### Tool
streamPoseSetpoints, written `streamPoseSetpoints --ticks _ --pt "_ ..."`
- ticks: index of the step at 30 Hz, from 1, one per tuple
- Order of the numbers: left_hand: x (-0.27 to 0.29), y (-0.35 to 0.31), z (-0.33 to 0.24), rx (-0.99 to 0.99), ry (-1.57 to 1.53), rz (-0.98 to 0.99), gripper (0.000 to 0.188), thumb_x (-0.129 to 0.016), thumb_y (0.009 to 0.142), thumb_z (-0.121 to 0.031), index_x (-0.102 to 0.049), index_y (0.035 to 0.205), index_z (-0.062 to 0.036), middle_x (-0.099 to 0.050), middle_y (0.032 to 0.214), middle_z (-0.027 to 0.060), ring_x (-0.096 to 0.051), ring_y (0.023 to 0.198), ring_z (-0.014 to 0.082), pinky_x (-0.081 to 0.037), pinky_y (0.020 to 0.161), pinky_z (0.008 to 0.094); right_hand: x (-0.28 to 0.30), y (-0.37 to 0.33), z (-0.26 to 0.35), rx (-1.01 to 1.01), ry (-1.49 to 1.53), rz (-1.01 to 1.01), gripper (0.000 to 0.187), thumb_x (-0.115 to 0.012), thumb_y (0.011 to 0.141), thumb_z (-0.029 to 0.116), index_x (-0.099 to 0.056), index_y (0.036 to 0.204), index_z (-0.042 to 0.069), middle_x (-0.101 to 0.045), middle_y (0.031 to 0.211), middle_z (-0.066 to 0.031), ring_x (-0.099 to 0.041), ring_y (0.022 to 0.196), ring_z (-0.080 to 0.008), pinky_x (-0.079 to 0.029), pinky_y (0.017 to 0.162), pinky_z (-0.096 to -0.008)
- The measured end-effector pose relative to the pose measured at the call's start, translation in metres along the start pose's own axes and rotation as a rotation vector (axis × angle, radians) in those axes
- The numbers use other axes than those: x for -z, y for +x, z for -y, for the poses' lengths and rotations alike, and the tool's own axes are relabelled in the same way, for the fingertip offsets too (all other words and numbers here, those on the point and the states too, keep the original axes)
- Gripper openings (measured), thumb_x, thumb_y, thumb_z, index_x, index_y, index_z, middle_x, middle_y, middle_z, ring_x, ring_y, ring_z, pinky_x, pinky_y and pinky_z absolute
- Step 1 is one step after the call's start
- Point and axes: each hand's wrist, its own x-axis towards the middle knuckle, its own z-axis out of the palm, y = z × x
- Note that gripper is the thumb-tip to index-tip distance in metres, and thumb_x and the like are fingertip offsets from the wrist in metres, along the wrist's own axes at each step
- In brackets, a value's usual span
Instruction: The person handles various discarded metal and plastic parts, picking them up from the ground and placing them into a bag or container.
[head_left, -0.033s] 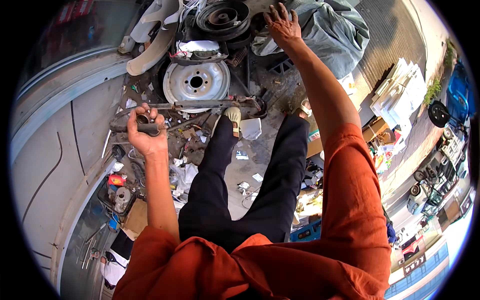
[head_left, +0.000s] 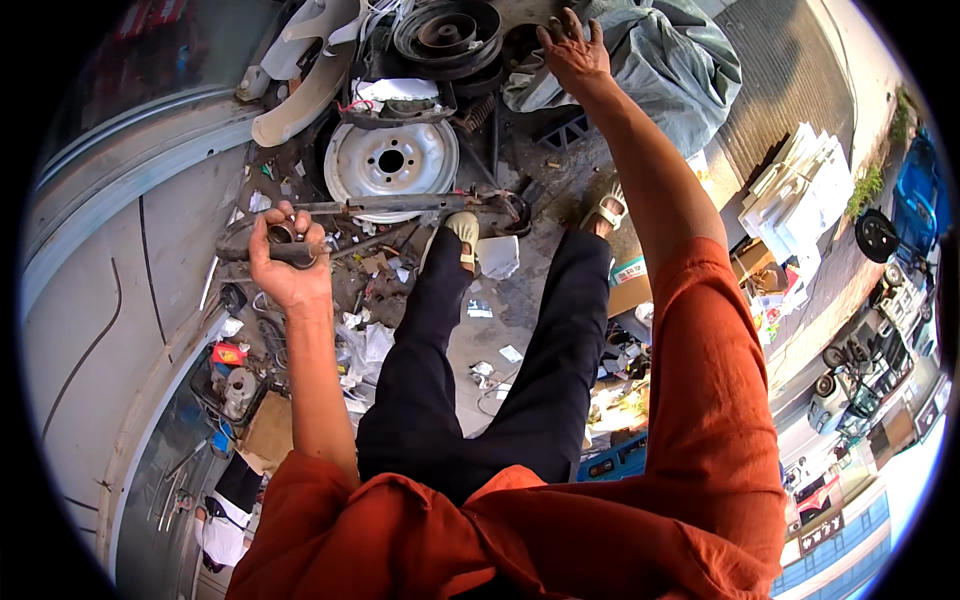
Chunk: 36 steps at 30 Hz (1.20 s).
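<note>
My left hand (head_left: 290,270) is closed round a dark, worn metal part with a round ring (head_left: 284,232), its fingers curled over the ring. Just beyond the hand, a long rusty metal bar (head_left: 400,204) stretches right to a curved end; I cannot tell whether it joins the held part. Behind the bar lies a white steel wheel rim (head_left: 392,165). My right hand (head_left: 580,58) reaches far forward, fingers apart and nothing in it. It is over the edge of a grey-green tarp (head_left: 670,75), next to a dark round part partly hidden there.
A dark pulley-like wheel (head_left: 445,35) tops a pile beyond the rim. A white curved panel (head_left: 305,95) leans at the left. Scraps litter the ground round my feet. Flattened white sheets (head_left: 795,190) are stacked at the right. Behind on the left, part of a person (head_left: 225,530) shows.
The view has shifted slightly. My right foot has come out further forward. My right hand has moved a little right, still spread; my left keeps its hold on the metal part.
</note>
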Motion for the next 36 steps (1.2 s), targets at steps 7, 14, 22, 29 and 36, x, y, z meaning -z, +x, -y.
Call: streamPoseSetpoints --ticks 7,14,22,29,36 --pt "-0.087 -0.014 -0.002 -0.111 -0.225 -0.075 0.014 -0.050 0.079 -0.016 -0.050 0.076 -0.0025 -0.046 0.082 0.0088 -0.041 0.068 0.0205 -0.029 0.045 0.0245 0.036 -0.087 -0.104 0.147 0.015 0.315 0.021 -0.043 0.080 0.011 -0.063 0.087 0.007 -0.061 0.067 -0.0123 -0.058 0.079 -0.0275 -0.030 0.090 -0.0426" --pt "-0.188 -0.033 0.005 -0.129 -0.341 0.067 0.013 -0.049 0.078 -0.015 -0.047 0.073 -0.0033 -0.042 0.078 0.0070 -0.039 0.067 0.0187 -0.028 0.044 0.0234 0.088 -0.170 -0.172 -0.302 0.570 0.633 0.058 -0.050 0.081 0.021 -0.023 0.121 -0.011 -0.059 0.076 -0.0261 -0.059 0.074 -0.0383 -0.046 0.067 -0.0420" --pt "-0.271 -0.019 0.101 -0.123 -0.008 0.183 0.023 -0.050 0.081 -0.022 -0.055 0.076 0.0003 -0.049 0.086 0.0105 -0.041 0.069 0.0196 -0.030 0.047 0.0255 0.056 -0.197 -0.201 -0.602 0.792 0.413 0.056 -0.058 0.076 0.031 -0.034 0.114 -0.002 -0.058 0.072 -0.0257 -0.058 0.072 -0.0404 -0.045 0.061 -0.0437" --pt "-0.298 -0.006 0.208 -0.116 0.067 0.117 0.026 -0.048 0.083 -0.024 -0.053 0.074 0.0002 -0.051 0.084 0.0102 -0.045 0.068 0.0189 -0.032 0.051 0.0259 0.026 -0.177 -0.220 -0.432 0.467 0.176 0.010 -0.048 0.077 0.015 -0.053 0.074 0.006 -0.057 0.065 -0.0168 -0.057 0.059 -0.0318 -0.035 0.071 -0.0447" --pt "-0.303 -0.011 0.263 -0.145 0.139 0.078 0.026 -0.050 0.081 -0.024 -0.053 0.071 -0.0012 -0.054 0.079 0.0083 -0.049 0.064 0.0174 -0.037 0.052 0.0261 0.047 -0.132 -0.206 -0.212 0.343 -0.247 0.016 -0.050 0.073 0.016 -0.062 0.081 0.011 -0.050 0.103 -0.0086 -0.042 0.105 -0.0236 -0.024 0.092 -0.0440"
